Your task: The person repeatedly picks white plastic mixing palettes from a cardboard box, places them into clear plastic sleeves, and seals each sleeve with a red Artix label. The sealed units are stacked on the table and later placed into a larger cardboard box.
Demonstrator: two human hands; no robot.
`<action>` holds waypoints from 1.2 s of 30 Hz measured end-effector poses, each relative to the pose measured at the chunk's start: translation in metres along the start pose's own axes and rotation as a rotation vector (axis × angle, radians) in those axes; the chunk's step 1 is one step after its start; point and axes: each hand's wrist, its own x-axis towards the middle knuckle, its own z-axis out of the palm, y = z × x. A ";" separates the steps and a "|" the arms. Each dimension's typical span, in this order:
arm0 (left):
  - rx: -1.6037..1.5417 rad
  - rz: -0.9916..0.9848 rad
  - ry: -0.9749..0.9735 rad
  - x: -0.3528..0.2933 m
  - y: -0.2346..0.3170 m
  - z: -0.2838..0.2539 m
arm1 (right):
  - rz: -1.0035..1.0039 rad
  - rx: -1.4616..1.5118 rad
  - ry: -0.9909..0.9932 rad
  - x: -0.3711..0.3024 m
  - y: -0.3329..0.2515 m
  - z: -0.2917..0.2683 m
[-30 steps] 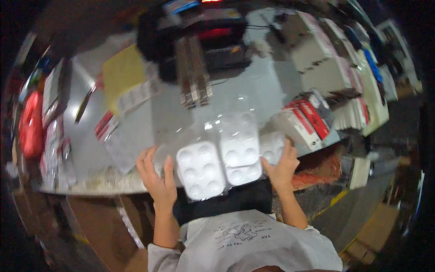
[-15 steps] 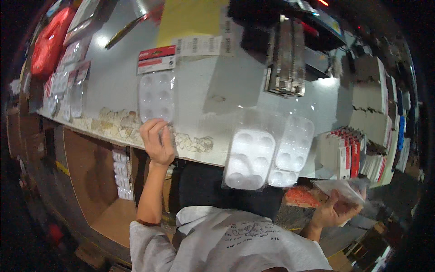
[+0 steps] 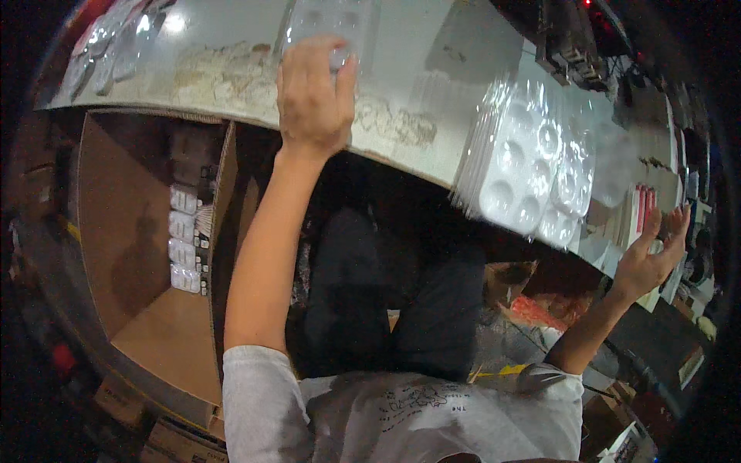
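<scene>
My left hand (image 3: 312,100) is at the table's front edge, its fingers curled over the near end of a clear-wrapped white paint palette (image 3: 328,17) with round wells. The palette lies flat, and its near end is hidden under the hand. Over at the right, my right hand (image 3: 652,258) is raised with thumb and fingers apart. Nothing shows in it. Closest to it are red-and-white header cards (image 3: 642,207) standing in a row. Between the hands lies a stack of white palettes (image 3: 515,166) in clear bags, with another palette stack (image 3: 571,181) beside it.
More clear-wrapped packs (image 3: 116,54) lie at the table's far left. Below the left edge stands an open cardboard box (image 3: 154,332) with several white palette packs (image 3: 184,228) along its inner side. Orange-red plastic (image 3: 544,310) lies under the table at right.
The view has swung, so the table sits higher in the picture. My right hand has let go of the clear bag and opened. My left hand stays at the single palette's near end.
</scene>
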 end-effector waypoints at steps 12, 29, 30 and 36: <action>0.008 0.080 0.109 -0.001 -0.002 0.005 | -0.607 0.600 -1.385 -0.299 -0.185 0.115; -0.091 0.079 0.008 -0.006 0.018 0.016 | -0.053 0.085 -1.782 -0.424 -0.197 0.290; -0.068 0.087 -0.007 -0.007 0.018 0.017 | -0.021 0.088 -1.794 -0.425 -0.194 0.288; 0.098 0.138 -0.217 -0.016 0.008 -0.008 | 0.371 0.173 -1.787 -0.399 -0.213 0.238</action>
